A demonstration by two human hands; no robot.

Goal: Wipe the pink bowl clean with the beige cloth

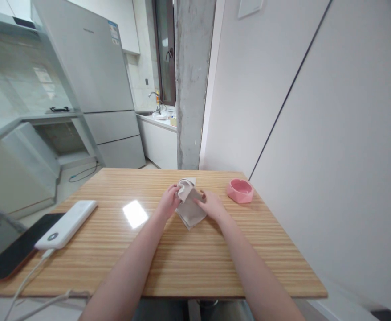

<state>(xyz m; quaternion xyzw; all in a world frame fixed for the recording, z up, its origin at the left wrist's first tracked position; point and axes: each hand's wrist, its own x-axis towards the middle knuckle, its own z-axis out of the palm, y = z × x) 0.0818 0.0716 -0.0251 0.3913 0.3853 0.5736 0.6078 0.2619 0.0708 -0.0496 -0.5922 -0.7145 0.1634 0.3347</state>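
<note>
I have the left hand [169, 203] grasping the crumpled far-left part of the cloth [192, 214], near the middle of the surface [189, 267] and toward its far side. My right hand [212, 205] touches the cloth's right edge with thumb and fingers curled; I can't tell whether they pinch it or only rest there. The cloth's flatter part hangs or lies toward the near side, between the hands; I can't make out whether it meets the wood.

To the right of my right hand, well clear of it, sits a pink ashtray [240, 191] near the far-right corner. Over on the left I see a white power bank [67, 225] with a cable [28, 276] at its near end, and left of that a black slab [13, 249]. A bright reflection lies left of my left hand. On the far left stands a fridge [91, 67].
</note>
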